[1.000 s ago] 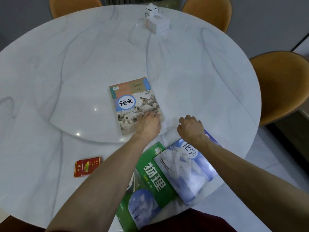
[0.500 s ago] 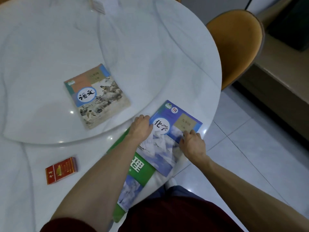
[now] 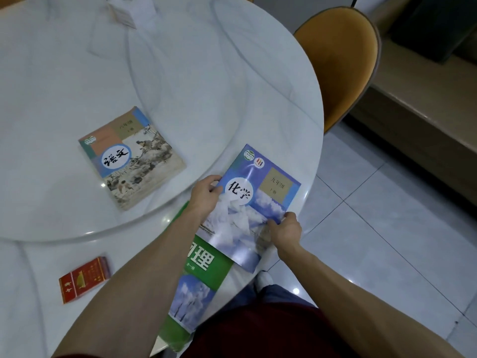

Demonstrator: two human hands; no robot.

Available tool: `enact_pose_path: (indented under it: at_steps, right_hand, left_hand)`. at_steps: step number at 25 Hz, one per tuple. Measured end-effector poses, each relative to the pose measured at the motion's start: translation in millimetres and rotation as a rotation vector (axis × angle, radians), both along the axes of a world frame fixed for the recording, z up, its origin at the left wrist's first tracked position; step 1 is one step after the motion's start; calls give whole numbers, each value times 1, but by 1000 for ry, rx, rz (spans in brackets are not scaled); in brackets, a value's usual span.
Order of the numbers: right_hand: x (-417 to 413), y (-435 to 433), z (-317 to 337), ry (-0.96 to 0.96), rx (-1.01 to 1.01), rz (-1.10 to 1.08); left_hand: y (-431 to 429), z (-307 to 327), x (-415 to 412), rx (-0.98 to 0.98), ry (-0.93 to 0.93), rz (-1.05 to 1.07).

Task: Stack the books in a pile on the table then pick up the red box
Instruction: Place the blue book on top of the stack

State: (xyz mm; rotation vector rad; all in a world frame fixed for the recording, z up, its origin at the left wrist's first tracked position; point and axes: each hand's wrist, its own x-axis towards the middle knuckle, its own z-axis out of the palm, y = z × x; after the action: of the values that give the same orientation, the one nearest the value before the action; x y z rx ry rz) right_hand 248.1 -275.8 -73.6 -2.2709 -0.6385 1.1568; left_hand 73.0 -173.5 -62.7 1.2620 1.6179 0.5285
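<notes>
Since the earlier frame both hands have shifted to the blue book's (image 3: 254, 202) edges. The left hand (image 3: 206, 195) has its grip pinching the left edge; the right hand (image 3: 285, 229) pinches the lower right edge. It overlaps the green book (image 3: 198, 275), perhaps slightly lifted. Third book (image 3: 131, 157) lies center-left; red box (image 3: 84, 279) lower left on the bench (image 3: 219, 86).

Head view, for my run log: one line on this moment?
hands: left, right grip blue book | under it: green book | red box: untouched
</notes>
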Motion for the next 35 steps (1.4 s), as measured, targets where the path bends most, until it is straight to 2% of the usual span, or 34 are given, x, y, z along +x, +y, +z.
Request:
enact_pose_path:
  at_steps: [4,9,17,21,25,31,35]
  right_hand:
    - [-4,14,12,105,87,-76]
    - [-23,66,42,190,218,-40]
    - [-93,153,92,225,395,287]
    - [-130,192,106,167,455,417]
    - [-167,228,114,96,491,504]
    - [-209,268,92,-18,424,645]
    - [-217,283,63,-20,365,711]
  left_hand:
    - [0,18,-14,15,-262,118]
    - [10,52,-47,140,-382,331]
    - [27,83,-128,291,-315,671]
    - [40,89,-157,316,-273,776]
    - [52,88,-179,281,-204,888]
    - [74,68,-194,172,-127,1071]
    - [80,45,-196,87,-63,1072]
